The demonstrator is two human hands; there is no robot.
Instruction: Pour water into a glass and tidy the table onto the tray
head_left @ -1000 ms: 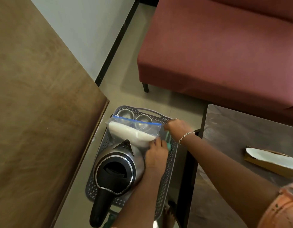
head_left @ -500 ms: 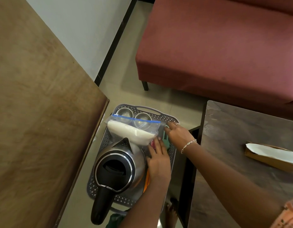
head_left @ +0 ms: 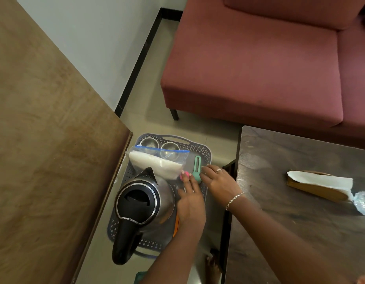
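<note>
A: Your left hand (head_left: 190,203) lies straight-fingered over the tray's (head_left: 207,152) right side, fingertips on a small pink object (head_left: 182,176) beside the kettle (head_left: 144,199).

B: Your right hand (head_left: 220,182) meets the green measuring spoon (head_left: 197,162) by the tray's right rim; grip unclear.

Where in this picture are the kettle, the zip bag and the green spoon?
kettle (head_left: 136,201): head view, on its black lid.
zip bag (head_left: 155,163): head view, on its white-filled part.
green spoon (head_left: 197,163): head view, on its handle.
</note>
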